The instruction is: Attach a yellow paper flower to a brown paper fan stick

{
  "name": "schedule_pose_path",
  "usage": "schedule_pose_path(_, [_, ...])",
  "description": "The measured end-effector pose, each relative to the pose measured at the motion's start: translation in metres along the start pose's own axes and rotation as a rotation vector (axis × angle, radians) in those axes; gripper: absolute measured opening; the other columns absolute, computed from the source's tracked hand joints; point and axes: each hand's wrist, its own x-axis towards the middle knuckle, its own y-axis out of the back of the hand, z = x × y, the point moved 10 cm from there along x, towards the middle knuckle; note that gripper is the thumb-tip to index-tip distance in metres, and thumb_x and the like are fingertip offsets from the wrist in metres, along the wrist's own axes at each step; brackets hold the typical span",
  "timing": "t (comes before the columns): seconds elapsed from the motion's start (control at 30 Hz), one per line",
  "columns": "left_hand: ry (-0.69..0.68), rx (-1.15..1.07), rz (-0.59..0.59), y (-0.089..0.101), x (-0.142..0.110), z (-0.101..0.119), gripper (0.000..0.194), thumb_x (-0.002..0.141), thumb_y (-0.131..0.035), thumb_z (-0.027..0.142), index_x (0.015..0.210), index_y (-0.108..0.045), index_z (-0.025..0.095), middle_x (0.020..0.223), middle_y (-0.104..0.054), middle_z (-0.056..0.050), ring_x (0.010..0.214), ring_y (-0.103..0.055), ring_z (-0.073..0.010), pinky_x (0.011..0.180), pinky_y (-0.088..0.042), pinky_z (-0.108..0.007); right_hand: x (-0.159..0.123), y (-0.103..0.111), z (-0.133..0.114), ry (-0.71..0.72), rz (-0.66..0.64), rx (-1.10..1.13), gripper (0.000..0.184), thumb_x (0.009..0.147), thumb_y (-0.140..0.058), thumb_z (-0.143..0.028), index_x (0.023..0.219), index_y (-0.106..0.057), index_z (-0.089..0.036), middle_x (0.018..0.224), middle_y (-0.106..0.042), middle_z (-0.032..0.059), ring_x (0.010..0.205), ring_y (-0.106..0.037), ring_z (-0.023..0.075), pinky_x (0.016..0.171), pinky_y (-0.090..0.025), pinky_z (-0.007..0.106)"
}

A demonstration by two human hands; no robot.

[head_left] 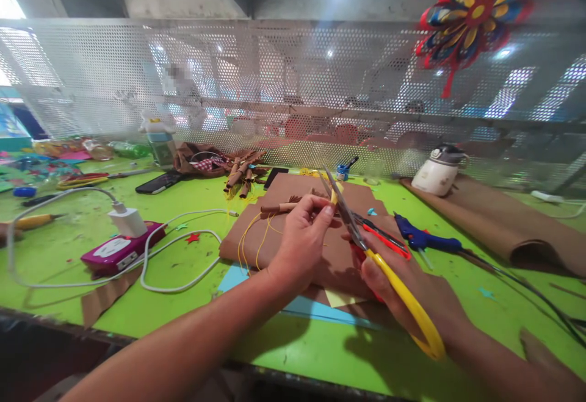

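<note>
The left hand (304, 234) has a narrow grip, pinching a yellow scrap (337, 193) between thumb and fingers. The right hand (403, 280) has its grip wrapped around scissors (397, 292), the blades pointing forward beside the scrap; whether they touch it, I cannot tell. Just left of the left grip is a brown roll (278, 208). Brown paper (249, 246) spreads below both grips on the bench (192, 313), a glue gun (428, 240) right of the right one.
</note>
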Motion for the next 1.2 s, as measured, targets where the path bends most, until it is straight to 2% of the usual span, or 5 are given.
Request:
schedule_pose_path(0.17, [0.0, 0.001, -0.007, -0.0008, -0.0005, 0.0011, 0.008, 0.079, -0.056, 0.021, 0.076, -0.052, 0.015, 0.079, -0.056, -0.001, 0.071, -0.054, -0.0106, 0.07, -0.047, -0.027, -0.0028, -0.001, 0.0025, -0.041, -0.006, 0.019, 0.051, 0.085, -0.027, -0.057, 0.102, -0.062, -0.025, 0.071, -0.068, 0.005, 0.048, -0.059, 0.0178, 0.034, -0.043, 0.024])
schedule_pose_path(0.43, [0.001, -0.016, -0.02, -0.0024, -0.001, 0.0021, 0.007, 0.079, -0.056, 0.019, 0.076, -0.052, 0.015, 0.078, -0.054, -0.001, 0.07, -0.053, -0.0099, 0.07, -0.048, -0.026, -0.0031, -0.0035, 0.0034, -0.011, -0.037, 0.001, 0.049, 0.087, -0.026, -0.054, 0.099, -0.061, -0.023, 0.072, -0.067, 0.0053, 0.049, -0.058, 0.0166, 0.035, -0.041, 0.023])
schedule_pose_path(0.73, [0.001, -0.06, -0.053, -0.005, -0.0007, -0.0002, 0.008, 0.077, -0.057, 0.02, 0.074, -0.05, 0.015, 0.079, -0.054, 0.0, 0.073, -0.054, -0.011, 0.073, -0.05, -0.029, -0.0027, -0.0007, 0.0006, 0.028, -0.026, -0.009, 0.047, 0.087, -0.026, -0.051, 0.092, -0.063, -0.023, 0.068, -0.066, 0.0049, 0.056, -0.06, 0.0189, 0.045, -0.047, 0.026])
schedule_pose_path(0.93, [0.008, -0.063, -0.068, -0.0065, -0.0013, 0.0006, 0.009, 0.078, -0.056, 0.02, 0.074, -0.05, 0.015, 0.079, -0.055, -0.001, 0.074, -0.055, -0.0112, 0.074, -0.05, -0.03, -0.0029, -0.0026, 0.0023, 0.014, -0.049, -0.012, 0.043, 0.088, -0.028, -0.048, 0.097, -0.061, -0.021, 0.052, -0.06, 0.0007, 0.038, -0.05, 0.0138, 0.036, -0.038, 0.023])
schedule_pose_path(1.2, [0.008, -0.074, -0.088, -0.0076, -0.0015, -0.0005, 0.011, 0.079, -0.056, 0.019, 0.072, -0.048, 0.015, 0.078, -0.053, -0.001, 0.076, -0.055, -0.0117, 0.077, -0.05, -0.032, -0.0048, -0.0031, 0.0035, -0.001, -0.06, 0.002, 0.042, 0.089, -0.029, -0.048, 0.093, -0.061, -0.021, 0.049, -0.058, -0.0006, 0.036, -0.046, 0.012, 0.033, -0.032, 0.022])
